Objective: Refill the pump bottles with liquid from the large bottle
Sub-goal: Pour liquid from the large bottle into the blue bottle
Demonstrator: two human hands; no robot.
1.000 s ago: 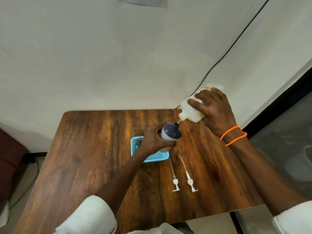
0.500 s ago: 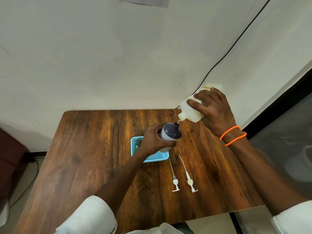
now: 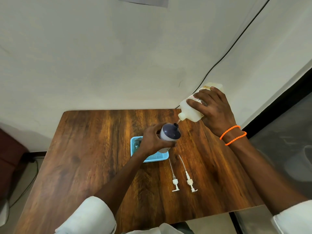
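Observation:
My left hand grips a pump bottle with a dark purple top and white body, its pump removed, held above a blue tray. My right hand holds the large translucent white bottle tilted down to the left. Its spout sits just above the pump bottle's open neck, and a thin stream of liquid runs between them. Two white pump heads with long tubes lie on the wooden table: the left pump and the right pump.
The blue tray holds something clear at its left end, mostly hidden by my left hand. The table stands against a white wall; a black cable runs down the wall behind it. A grey surface lies to the right.

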